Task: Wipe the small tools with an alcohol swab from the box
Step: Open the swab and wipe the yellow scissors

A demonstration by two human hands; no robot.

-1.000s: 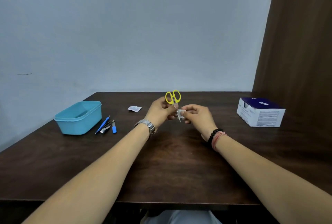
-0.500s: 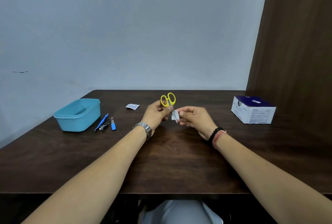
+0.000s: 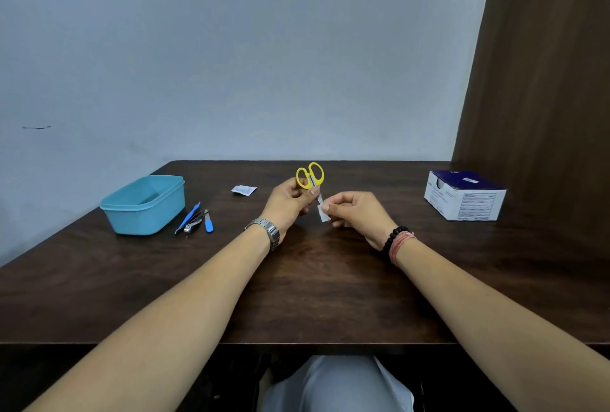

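Yellow handles: we hold the scissors (image 3: 312, 180) in our left hand (image 3: 290, 202), loops up and blades pointing down, above the middle of the desk (image 3: 313, 296) towards its far edge.
Left grip: closed on the scissors just below the loops, which leaves the blades bare for wiping.
Swab: a small white swab (image 3: 322, 213) is folded over the lower blade, touching it.
Right grip: our right hand (image 3: 355, 213) pinches the swab between thumb and fingertip, closed on it and the blade inside.
Step, as we judge it: the swab is being drawn along the blade; the other tools look yet to be picked up.
Other tools: blue-handled tools and a nail clipper (image 3: 194, 222) lie just beside the blue tub (image 3: 145, 205) near the left edge.
Box: the swab box (image 3: 463, 195) sits near the right edge, well apart from our hands.
Wrapper: a torn sachet (image 3: 243, 189) lies near the far edge, left of our hands.
Open room: the near half of the desk carries only our forearms, so we judge both hands free to move.
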